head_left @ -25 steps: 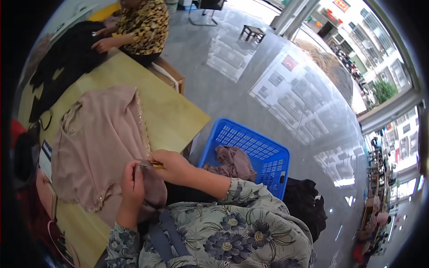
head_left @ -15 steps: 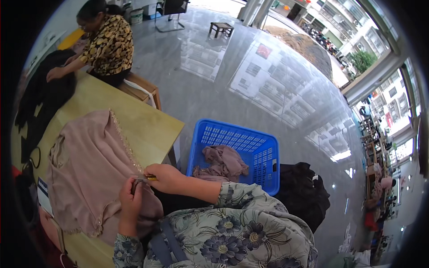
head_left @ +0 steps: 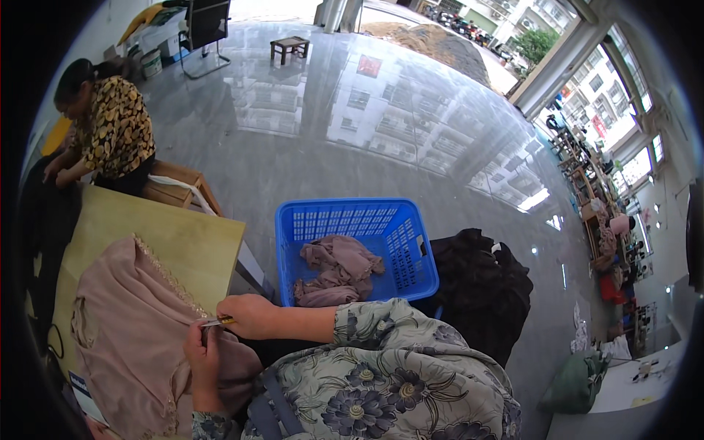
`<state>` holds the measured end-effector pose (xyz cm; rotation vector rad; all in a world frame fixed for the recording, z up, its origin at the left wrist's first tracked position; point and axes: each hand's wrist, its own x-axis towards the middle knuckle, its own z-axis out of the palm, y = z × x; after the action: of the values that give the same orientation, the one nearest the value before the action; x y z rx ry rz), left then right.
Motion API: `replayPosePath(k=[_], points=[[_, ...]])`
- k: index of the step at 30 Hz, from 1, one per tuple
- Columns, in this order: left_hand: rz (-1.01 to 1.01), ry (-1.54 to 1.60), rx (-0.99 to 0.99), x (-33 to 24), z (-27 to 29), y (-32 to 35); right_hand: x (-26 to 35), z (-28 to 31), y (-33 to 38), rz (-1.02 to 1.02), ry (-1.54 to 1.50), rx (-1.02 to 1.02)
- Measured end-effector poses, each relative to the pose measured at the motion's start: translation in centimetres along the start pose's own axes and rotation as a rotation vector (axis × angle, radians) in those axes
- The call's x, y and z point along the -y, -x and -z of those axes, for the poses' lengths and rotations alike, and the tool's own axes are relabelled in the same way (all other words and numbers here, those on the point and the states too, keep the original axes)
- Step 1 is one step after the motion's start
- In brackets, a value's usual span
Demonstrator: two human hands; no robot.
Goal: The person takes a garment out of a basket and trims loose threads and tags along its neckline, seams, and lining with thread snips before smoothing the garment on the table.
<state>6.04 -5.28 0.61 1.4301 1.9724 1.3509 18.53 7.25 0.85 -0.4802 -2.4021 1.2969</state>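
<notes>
A dusty-pink garment [head_left: 132, 308] with a beaded or sequined trim along its edge is spread over the yellowish table and hangs toward my lap. My left hand [head_left: 202, 359] pinches the garment at its trimmed edge, thumb and fingers together. Closed in my right hand [head_left: 253, 317] is a small pair of thread snips [head_left: 213, 322], with metal blades and a bit of yellow and black handle showing. The blades point left and lie right at my left fingertips. Whether they touch a thread is too small to tell.
Right of the table [head_left: 194, 233] stands a blue plastic basket [head_left: 352, 204] holding crumpled pink cloth [head_left: 339, 264]. Dark garments [head_left: 480, 293] are heaped beside it. At the far left a co-worker [head_left: 117, 125] handles black cloth [head_left: 48, 213]. Farther off are a low stool [head_left: 289, 42] and a chair [head_left: 207, 26].
My view has swung to the right, so the table, basket and co-worker sit farther left in it. Both hands stay together at the garment's trim, with the snips still held.
</notes>
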Motion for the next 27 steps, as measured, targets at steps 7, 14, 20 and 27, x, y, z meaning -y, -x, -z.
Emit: replayPosePath(k=[7, 14, 20, 27], points=[[0.024, -0.050, 0.033, -0.1, -0.1, 0.1, -0.7, -0.9, 0.6, -0.048, -0.059, -0.004], [0.026, -0.022, 0.000, 0.3, -0.1, -0.1, -0.1, -0.8, 0.4, -0.076, -0.119, 0.014], [0.048, 0.029, 0.008, 0.6, -0.5, -0.3, -0.5, -0.8, 0.2, -0.001, -0.083, -0.058], [0.046, 0.025, -0.003, 0.0, 0.2, 0.0, -0.3, -1.3, 0.0, 0.024, -0.086, -0.068]])
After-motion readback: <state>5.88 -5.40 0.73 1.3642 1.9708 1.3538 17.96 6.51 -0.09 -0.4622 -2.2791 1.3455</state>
